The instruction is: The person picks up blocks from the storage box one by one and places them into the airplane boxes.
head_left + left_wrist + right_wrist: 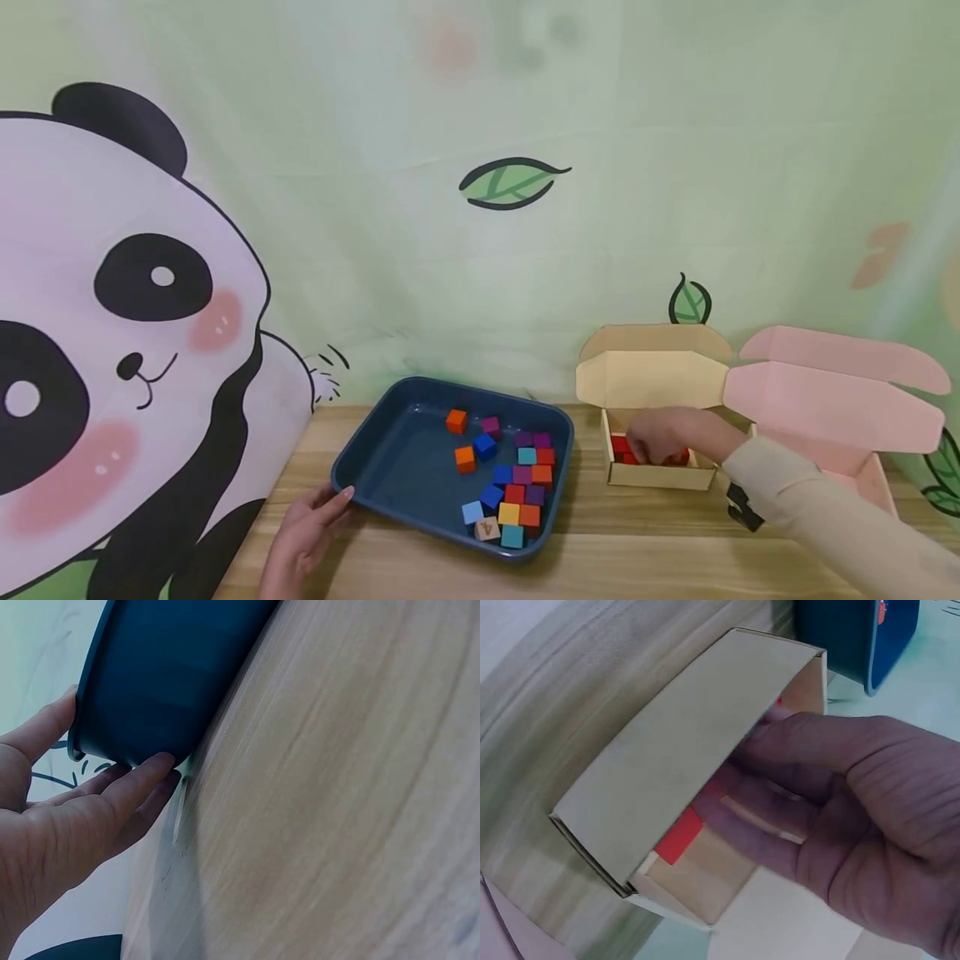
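A dark blue tray [405, 500] holds cubes in several colours, mostly along its right side. My left hand [307, 529] holds its front left corner. In the left wrist view the thumb of that hand [67, 825] lies on the rim, and the fingers touch the wall lower down. On the right, my right hand [660, 435] reaches into a cream cardboard box [660, 477] with its lid up. Red blocks [679, 837] lie in the box, around the fingers. The front wall hides the fingertips of the right hand [877, 817], so what they hold does not show.
A pink box [832, 408], lid also up, stands to the right of the cream one, partly behind the right forearm. Behind the wooden table [600, 550] hangs a pale green cloth [360, 250] with a panda and leaves printed on it.
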A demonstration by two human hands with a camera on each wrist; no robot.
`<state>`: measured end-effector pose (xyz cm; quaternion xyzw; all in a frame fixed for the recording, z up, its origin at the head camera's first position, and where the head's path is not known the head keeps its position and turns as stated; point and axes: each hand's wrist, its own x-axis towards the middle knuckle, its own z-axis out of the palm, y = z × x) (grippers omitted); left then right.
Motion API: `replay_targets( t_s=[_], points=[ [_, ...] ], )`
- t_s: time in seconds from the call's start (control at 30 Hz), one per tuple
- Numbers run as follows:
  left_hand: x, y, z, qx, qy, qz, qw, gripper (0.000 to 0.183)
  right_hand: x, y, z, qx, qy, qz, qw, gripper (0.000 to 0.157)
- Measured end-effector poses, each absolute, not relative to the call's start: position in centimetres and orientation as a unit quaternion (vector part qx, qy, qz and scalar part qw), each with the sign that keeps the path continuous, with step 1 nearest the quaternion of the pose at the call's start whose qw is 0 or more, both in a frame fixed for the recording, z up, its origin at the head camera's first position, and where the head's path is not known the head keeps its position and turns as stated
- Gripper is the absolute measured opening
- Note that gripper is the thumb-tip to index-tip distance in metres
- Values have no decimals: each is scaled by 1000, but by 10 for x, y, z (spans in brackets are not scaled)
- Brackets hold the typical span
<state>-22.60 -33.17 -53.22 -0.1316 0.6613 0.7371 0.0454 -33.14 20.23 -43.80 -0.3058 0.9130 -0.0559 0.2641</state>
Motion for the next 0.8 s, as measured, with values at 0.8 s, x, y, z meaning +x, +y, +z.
replay_targets(
  t_s=[0.8],
  points=[
    [-227, -332, -532, -138, 656, 740, 49, 80, -349, 98, -410, -424, 891, -29, 162, 17]
  ],
)
